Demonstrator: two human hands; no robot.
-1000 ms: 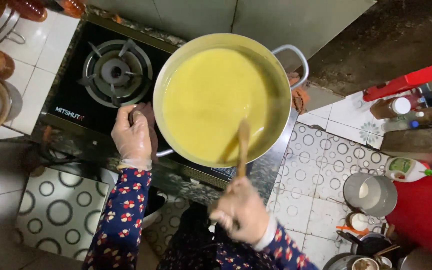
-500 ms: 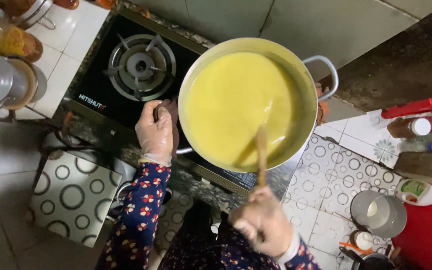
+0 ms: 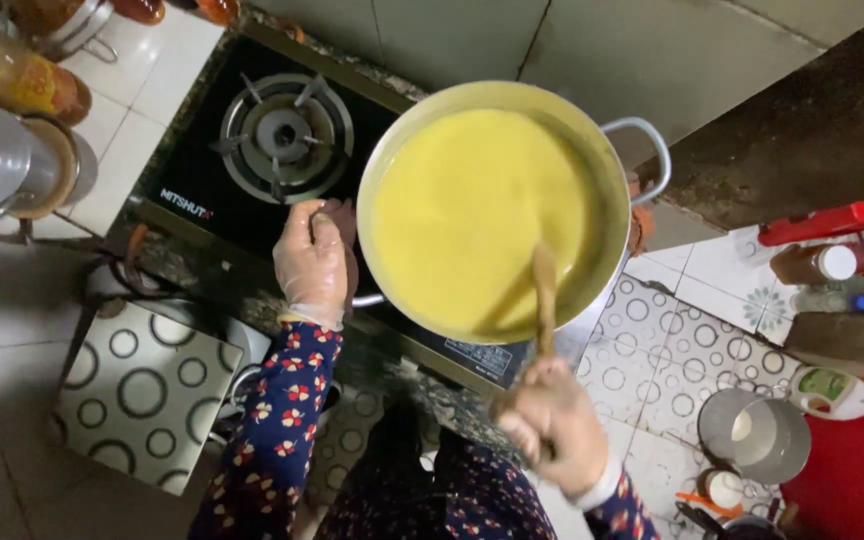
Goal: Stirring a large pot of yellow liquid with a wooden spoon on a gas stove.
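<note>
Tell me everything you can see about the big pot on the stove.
The pot is large, round and wide, of pale metal with a yellowish rim, and stands on the right side of a black gas stove. It is nearly full of smooth, thick yellow liquid. A looped metal handle sticks out at its right; the left hand, in a clear glove, grips the opposite handle. A wooden spoon, held by the right hand, dips into the liquid near the front rim.

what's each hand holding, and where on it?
Right hand: wooden spoon, gripped at its upper handle end. Left hand: on the near handle of the pot, handle mostly hidden.
</note>
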